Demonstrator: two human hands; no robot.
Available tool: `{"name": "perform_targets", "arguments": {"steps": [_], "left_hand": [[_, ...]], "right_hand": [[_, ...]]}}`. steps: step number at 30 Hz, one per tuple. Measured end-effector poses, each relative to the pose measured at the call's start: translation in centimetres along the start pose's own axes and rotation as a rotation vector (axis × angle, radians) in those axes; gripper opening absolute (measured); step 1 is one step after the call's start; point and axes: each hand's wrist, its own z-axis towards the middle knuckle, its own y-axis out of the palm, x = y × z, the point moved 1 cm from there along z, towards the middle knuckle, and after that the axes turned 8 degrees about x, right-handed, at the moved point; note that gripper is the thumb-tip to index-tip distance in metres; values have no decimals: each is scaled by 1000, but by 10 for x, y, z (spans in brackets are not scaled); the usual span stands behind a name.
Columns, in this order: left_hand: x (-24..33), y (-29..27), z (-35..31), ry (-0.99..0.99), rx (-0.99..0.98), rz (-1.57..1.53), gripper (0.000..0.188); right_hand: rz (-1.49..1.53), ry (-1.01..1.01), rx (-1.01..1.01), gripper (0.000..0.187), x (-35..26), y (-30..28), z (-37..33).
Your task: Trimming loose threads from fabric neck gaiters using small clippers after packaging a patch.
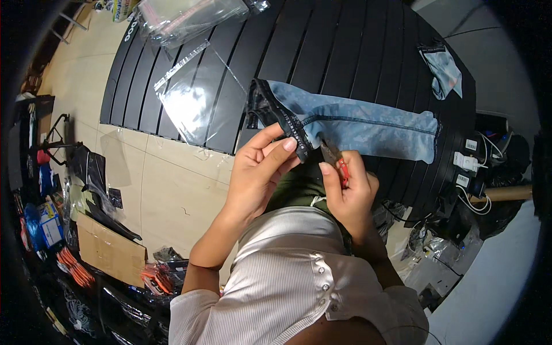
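Note:
A blue mottled garment (368, 123) with a black waistband lies stretched across the black slatted table (339, 40). My left hand (261, 164) pinches the black band at the garment's near left end. My right hand (348, 187) grips small red-handled snips (336, 160), whose dark tip points up at the band just right of my left fingers. Both hands sit close together at the table's near edge, above my lap.
A clear plastic bag (195, 98) lies flat on the table's left part, with more clear bags (184, 20) piled at the far left. A small folded blue cloth (445, 72) rests at the far right. Cardboard (109, 250), packets and cables crowd the floor around.

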Motion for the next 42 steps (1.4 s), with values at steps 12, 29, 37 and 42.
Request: {"name": "perform_targets", "arguments": {"steps": [12,29,37,42], "left_hand": [[-7,1,-1,236,-44,150,34],[-11,-1,-5,323,-22,276,33],[-10,-2,-6,361,-6,292,34],[-12,-3,-7,334,14,282,34]], "right_hand": [[-67,-87,-15,19,0,9,0],[-92,-103,-47,17,-1,11,1],[-86,-140,-32,18,0,15,1],[-70,-112,-44,17,-2,14,2]]}}
